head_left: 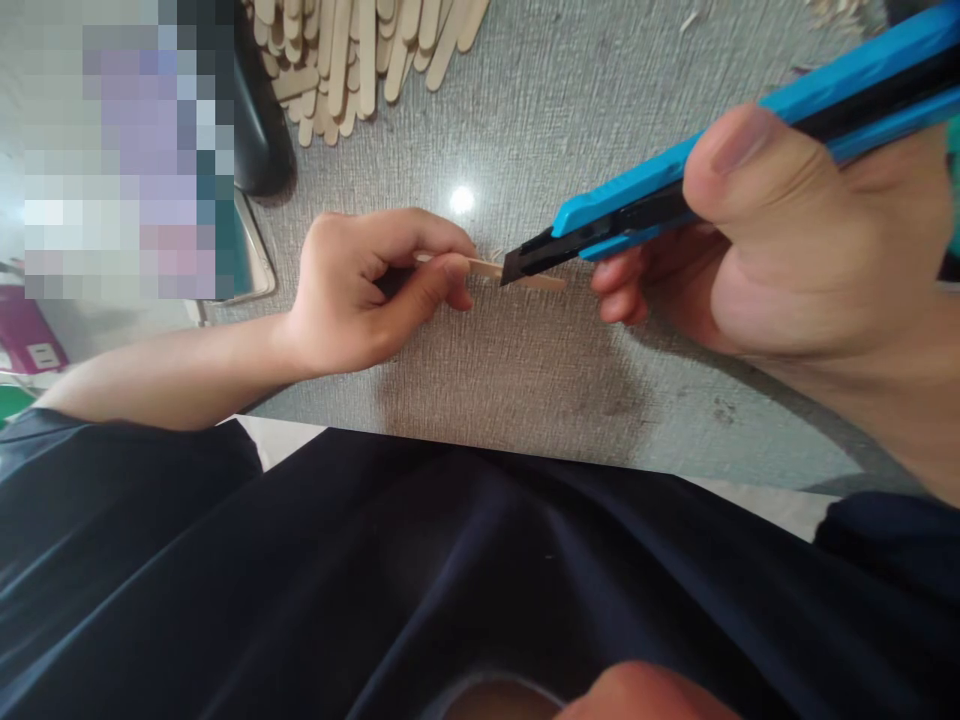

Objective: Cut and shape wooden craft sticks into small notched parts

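Between the thumb and fingers of my left hand (pixel 382 290) is a thin wooden craft stick (pixel 546 283), its free end pointing right. My right hand (pixel 795 240) grips a blue and black utility knife (pixel 637 205), thumb along its upper side. The knife's short dark blade lies across the stick, just right of my left fingertips. Part of the stick is hidden by my left fingers and by the blade. The knife's rear end runs out of view at the upper right.
A pile of wooden craft sticks (pixel 352 60) lies at the back of the grey textured table (pixel 510 380). Wood shavings (pixel 840 15) are at the far right. A black rounded object (pixel 262 110) stands left of the pile, beside a blurred-out area.
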Motion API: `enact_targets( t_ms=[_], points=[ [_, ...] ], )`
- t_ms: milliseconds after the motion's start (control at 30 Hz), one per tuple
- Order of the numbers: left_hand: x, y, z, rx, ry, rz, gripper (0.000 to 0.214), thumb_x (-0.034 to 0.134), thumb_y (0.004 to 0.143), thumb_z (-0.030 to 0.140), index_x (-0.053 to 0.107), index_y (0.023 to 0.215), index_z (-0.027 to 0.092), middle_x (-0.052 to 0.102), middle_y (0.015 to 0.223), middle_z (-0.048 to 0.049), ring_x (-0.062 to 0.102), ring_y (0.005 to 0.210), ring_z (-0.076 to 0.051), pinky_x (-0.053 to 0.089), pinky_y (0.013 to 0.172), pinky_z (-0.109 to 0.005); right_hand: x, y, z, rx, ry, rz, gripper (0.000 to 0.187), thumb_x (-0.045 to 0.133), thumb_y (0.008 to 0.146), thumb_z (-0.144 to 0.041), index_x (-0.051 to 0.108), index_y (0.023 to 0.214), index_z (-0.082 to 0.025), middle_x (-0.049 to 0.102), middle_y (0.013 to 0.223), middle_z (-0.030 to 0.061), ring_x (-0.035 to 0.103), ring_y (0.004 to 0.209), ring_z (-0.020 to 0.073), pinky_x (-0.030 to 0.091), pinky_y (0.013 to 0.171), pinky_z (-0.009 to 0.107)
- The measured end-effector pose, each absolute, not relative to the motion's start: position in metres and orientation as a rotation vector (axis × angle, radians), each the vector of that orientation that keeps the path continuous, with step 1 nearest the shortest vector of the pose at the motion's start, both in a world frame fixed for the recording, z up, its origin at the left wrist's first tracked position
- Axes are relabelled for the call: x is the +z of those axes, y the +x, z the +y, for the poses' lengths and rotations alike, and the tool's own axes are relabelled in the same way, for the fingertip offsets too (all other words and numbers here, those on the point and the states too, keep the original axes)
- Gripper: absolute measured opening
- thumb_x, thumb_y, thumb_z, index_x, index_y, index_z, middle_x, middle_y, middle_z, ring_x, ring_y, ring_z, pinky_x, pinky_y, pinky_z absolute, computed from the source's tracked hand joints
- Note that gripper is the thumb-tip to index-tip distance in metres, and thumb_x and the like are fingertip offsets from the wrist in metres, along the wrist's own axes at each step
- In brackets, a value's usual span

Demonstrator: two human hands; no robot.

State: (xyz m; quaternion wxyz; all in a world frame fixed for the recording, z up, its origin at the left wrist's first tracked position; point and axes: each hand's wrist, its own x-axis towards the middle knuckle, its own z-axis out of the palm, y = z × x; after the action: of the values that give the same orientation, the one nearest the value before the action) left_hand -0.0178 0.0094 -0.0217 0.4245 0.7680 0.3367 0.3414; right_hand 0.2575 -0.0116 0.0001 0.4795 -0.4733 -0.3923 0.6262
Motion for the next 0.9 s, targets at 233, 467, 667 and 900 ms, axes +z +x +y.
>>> enact_targets(
  t_ms=[233,467,667,900],
  points=[
    [-0.023,-0.015,0.009,0.925,1.719,0.893,0.036,0.078,0.115,0.059,0.085,0.099,0.028,0.079,0.071,0.0033,0.066,0.048,-0.008,0.047,0.044,-0.022,-0.012,0.261,-0.019,1.468,-1.060,-1.032,0.044,0.106,0.093,-0.057,0.084,0.071,-0.026,0.079,0.067,-0.0051,0.072,0.050,0.0151,0.059,0.036,0.028],
    [-0.026,-0.017,0.013,0.946,1.770,0.810,0.025,0.076,0.117,0.047,0.084,0.101,0.029,0.077,0.068,0.0050,0.067,0.048,-0.007,0.043,0.045,-0.023,-0.019,0.259,-0.018,1.449,-1.060,-0.963,0.059,0.101,0.083,-0.078,0.077,0.073,-0.025,0.077,0.069,-0.0094,0.080,0.064,0.0152,0.065,0.048,0.023],
    [-0.026,-0.017,0.013,0.944,1.776,0.796,0.022,0.077,0.116,0.042,0.084,0.101,0.028,0.078,0.068,0.0041,0.067,0.050,-0.008,0.045,0.047,-0.024,-0.014,0.259,-0.019,1.471,-1.119,-0.905,0.046,0.107,0.076,-0.073,0.087,0.072,-0.032,0.084,0.075,-0.0083,0.078,0.062,0.0150,0.065,0.046,0.025],
    [-0.021,-0.013,0.010,0.935,1.657,0.878,0.034,0.080,0.114,0.057,0.084,0.094,0.028,0.073,0.065,0.0036,0.065,0.048,-0.009,0.042,0.045,-0.024,-0.011,0.253,-0.020,1.424,-1.005,-0.953,0.035,0.108,0.088,-0.057,0.087,0.073,-0.033,0.084,0.073,-0.0083,0.078,0.059,0.0140,0.066,0.049,0.025]
  ],
)
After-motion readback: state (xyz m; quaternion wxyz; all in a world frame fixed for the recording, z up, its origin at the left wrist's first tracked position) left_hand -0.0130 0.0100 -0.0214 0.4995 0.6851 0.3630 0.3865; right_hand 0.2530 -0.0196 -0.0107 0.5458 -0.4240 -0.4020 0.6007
